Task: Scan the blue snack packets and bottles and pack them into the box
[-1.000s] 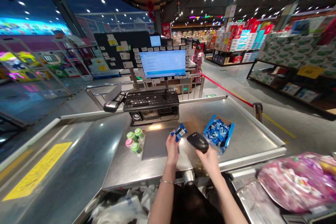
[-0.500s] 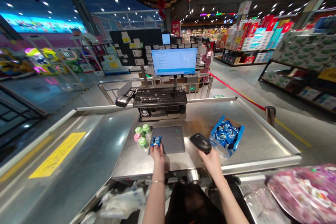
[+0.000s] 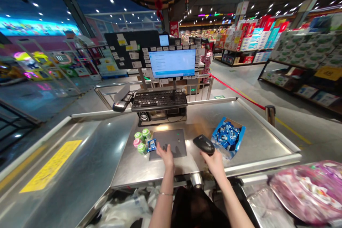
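One blue packet (image 3: pixel 152 145) in the head view lies at the left edge of the grey mat (image 3: pixel 167 137), just left of your nearer left hand (image 3: pixel 167 155), its grip spread and empty, while your right hand (image 3: pixel 214 162) grips the black scanner (image 3: pixel 203 144).

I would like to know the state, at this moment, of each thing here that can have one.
Left hand: open, empty
Loose blue packet: lying near the left hand's fingers, not gripped
Right hand: closed around the scanner
Scanner: held
Blue carton: open, blue packets inside
Monitor: switched on
Grey plate: small green light lit
Four small containers: lids on
Red belt: stretched out
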`<state>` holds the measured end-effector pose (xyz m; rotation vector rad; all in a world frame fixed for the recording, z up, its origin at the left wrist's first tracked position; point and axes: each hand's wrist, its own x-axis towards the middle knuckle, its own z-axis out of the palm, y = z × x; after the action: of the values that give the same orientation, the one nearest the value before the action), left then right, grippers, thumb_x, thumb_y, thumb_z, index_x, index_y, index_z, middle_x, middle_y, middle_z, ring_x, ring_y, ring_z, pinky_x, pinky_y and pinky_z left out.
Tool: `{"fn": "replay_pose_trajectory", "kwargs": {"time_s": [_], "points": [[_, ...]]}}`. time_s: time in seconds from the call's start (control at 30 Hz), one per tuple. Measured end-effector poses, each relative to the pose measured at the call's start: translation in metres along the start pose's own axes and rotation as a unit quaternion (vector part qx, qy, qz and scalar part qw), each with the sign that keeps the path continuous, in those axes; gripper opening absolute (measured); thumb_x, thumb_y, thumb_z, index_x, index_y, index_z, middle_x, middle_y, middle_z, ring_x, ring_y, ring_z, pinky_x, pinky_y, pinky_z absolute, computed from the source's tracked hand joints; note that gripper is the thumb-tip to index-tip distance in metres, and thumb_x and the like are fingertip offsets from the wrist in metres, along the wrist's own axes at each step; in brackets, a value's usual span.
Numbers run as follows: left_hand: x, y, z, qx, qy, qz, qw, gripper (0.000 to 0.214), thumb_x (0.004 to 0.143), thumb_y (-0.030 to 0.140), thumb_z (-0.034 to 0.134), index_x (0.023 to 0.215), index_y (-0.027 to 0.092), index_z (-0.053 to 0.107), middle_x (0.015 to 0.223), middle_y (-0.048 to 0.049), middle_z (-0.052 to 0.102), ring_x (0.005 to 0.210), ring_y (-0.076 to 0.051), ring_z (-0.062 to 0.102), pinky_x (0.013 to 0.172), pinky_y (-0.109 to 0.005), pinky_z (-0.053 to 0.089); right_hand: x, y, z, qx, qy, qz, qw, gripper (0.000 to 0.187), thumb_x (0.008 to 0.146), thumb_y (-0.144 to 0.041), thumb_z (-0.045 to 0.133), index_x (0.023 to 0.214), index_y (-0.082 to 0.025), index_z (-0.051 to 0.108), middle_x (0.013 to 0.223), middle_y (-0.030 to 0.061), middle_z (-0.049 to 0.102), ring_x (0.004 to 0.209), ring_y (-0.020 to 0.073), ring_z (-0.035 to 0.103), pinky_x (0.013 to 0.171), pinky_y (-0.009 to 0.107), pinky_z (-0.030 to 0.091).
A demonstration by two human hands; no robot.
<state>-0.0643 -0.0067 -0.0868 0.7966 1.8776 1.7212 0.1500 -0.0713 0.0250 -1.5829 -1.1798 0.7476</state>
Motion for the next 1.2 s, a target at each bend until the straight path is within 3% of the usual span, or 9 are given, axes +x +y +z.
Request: {"fn": "replay_pose_trajectory", "kwargs": {"time_s": [0.17, 0.37, 0.5, 0.6, 0.67, 0.77, 0.9, 1.0, 1.2], "points": [[-0.062, 0.037, 0.065, -0.156, -0.203, -0.055, 0.965, 0.038, 0.078, 0.029, 0.061, 0.114, 0.019, 0.054, 0.126, -0.0129, 0.055, 0.113, -0.021, 0.058, 0.099, -0.037, 0.044, 0.008, 0.001, -0.013, 0.038, 0.02, 0.028, 0.999, 0.033, 0.066, -0.048, 0.066, 0.072, -0.016, 0.068, 0.047, 0.0009, 0.061, 0.048, 0.0209, 0.058, 0.053, 0.031, 0.045], [-0.114, 0.082, 0.131, -0.139, -0.4, 0.014, 0.906, 0.02, 0.081, 0.032, 0.059, 0.093, 0.016, 0.062, 0.091, -0.0087, 0.069, 0.087, -0.017, 0.065, 0.085, -0.033, 0.05, 0.024, 0.0, -0.058, 0.133, 0.179, 0.063, 0.973, 0.04, 0.064, -0.053, 0.069, 0.069, -0.013, 0.069, 0.055, 0.0052, 0.066, 0.049, 0.0191, 0.058, 0.051, 0.03, 0.045], [-0.133, 0.102, 0.171, -0.018, -0.471, 0.165, 0.867, 0.019, 0.081, 0.017, 0.054, 0.099, 0.018, 0.06, 0.101, -0.0077, 0.066, 0.09, -0.016, 0.064, 0.085, -0.032, 0.05, 0.033, 0.004, -0.093, 0.148, 0.273, 0.075, 0.947, 0.041, 0.067, -0.054, 0.067, 0.066, -0.013, 0.068, 0.053, 0.0045, 0.065, 0.048, 0.017, 0.056, 0.05, 0.028, 0.045], [-0.144, 0.107, 0.193, 0.125, -0.515, 0.305, 0.791, 0.039, 0.075, 0.009, 0.057, 0.112, 0.02, 0.056, 0.118, -0.0096, 0.061, 0.111, -0.021, 0.056, 0.098, -0.037, 0.043, 0.035, 0.008, -0.108, 0.147, 0.297, 0.087, 0.939, 0.039, 0.067, -0.053, 0.067, 0.066, -0.014, 0.068, 0.051, 0.0028, 0.062, 0.044, 0.0156, 0.053, 0.046, 0.027, 0.042], [-0.15, 0.107, 0.203, 0.229, -0.516, 0.347, 0.749, 0.048, 0.072, 0.01, 0.061, 0.119, 0.016, 0.052, 0.121, -0.014, 0.058, 0.118, -0.027, 0.051, 0.102, -0.041, 0.039, 0.036, 0.009, -0.112, 0.148, 0.294, 0.092, 0.94, 0.039, 0.067, -0.054, 0.066, 0.067, -0.015, 0.068, 0.051, 0.0027, 0.061, 0.044, 0.0155, 0.052, 0.044, 0.028, 0.041], [-0.157, 0.107, 0.211, 0.348, -0.481, 0.351, 0.724, 0.059, 0.069, 0.014, 0.067, 0.124, 0.011, 0.047, 0.121, -0.0186, 0.057, 0.118, -0.033, 0.05, 0.1, -0.045, 0.038, 0.037, 0.008, -0.114, 0.152, 0.285, 0.099, 0.941, 0.039, 0.066, -0.054, 0.066, 0.064, -0.016, 0.067, 0.049, 0.0021, 0.06, 0.043, 0.0155, 0.052, 0.044, 0.028, 0.042], [-0.157, 0.105, 0.213, 0.387, -0.474, 0.342, 0.713, 0.062, 0.066, 0.018, 0.071, 0.123, 0.011, 0.047, 0.125, -0.0195, 0.054, 0.118, -0.035, 0.049, 0.099, -0.047, 0.037, 0.04, 0.007, -0.115, 0.158, 0.285, 0.102, 0.94, 0.036, 0.064, -0.053, 0.067, 0.062, -0.017, 0.066, 0.048, 0.0016, 0.059, 0.043, 0.0156, 0.052, 0.044, 0.028, 0.043], [-0.15, 0.1, 0.212, 0.337, -0.494, 0.335, 0.728, 0.054, 0.068, 0.017, 0.068, 0.119, 0.014, 0.05, 0.125, -0.0175, 0.054, 0.118, -0.033, 0.049, 0.1, -0.044, 0.037, 0.042, 0.011, -0.114, 0.16, 0.283, 0.095, 0.941, 0.036, 0.064, -0.053, 0.067, 0.063, -0.017, 0.066, 0.049, 0.0021, 0.06, 0.043, 0.0162, 0.052, 0.045, 0.029, 0.044], [-0.141, 0.101, 0.214, 0.056, -0.471, 0.218, 0.853, 0.048, 0.073, 0.031, 0.069, 0.116, 0.02, 0.051, 0.122, -0.0117, 0.057, 0.119, -0.025, 0.051, 0.104, -0.04, 0.036, 0.042, 0.017, -0.112, 0.173, 0.273, 0.083, 0.943, 0.036, 0.066, -0.053, 0.068, 0.066, -0.017, 0.066, 0.05, 0.0022, 0.062, 0.044, 0.0168, 0.054, 0.045, 0.029, 0.043]]}}
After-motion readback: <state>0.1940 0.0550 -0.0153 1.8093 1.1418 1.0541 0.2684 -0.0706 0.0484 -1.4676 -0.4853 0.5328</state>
